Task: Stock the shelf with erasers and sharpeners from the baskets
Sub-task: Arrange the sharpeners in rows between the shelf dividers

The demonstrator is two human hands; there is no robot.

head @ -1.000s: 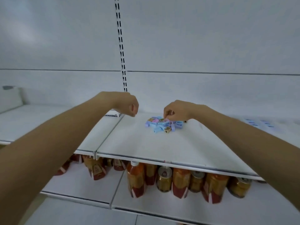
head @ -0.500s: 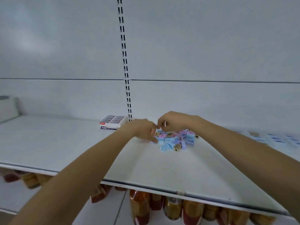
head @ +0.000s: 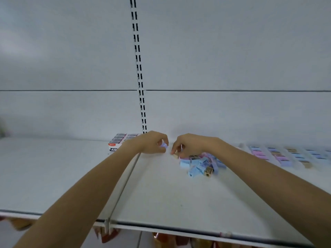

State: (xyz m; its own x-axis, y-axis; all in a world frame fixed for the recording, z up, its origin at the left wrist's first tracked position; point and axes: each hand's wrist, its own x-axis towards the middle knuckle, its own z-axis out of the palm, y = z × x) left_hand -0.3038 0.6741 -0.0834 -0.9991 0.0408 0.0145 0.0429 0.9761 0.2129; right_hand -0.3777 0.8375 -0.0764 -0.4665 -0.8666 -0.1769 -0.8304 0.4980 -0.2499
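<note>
A loose pile of small blue, pink and gold sharpeners (head: 201, 163) lies on the white shelf (head: 161, 194). My left hand (head: 152, 143) pinches one pale blue sharpener (head: 163, 145) just left of the pile, near the back wall. My right hand (head: 189, 144) pinches a small tan sharpener (head: 175, 156) at the pile's left edge, touching the shelf. A box of erasers (head: 120, 141) sits behind my left forearm.
Rows of sharpeners (head: 286, 155) are lined up on the shelf at the right. A slotted upright (head: 138, 68) runs up the back wall. Bottles and cans (head: 161, 238) stand on the lower shelf, mostly hidden.
The view has risen and closed in on the shelf. My left hand came over to the pile and picked up a pale blue sharpener. My right hand shifted to the pile's left edge.
</note>
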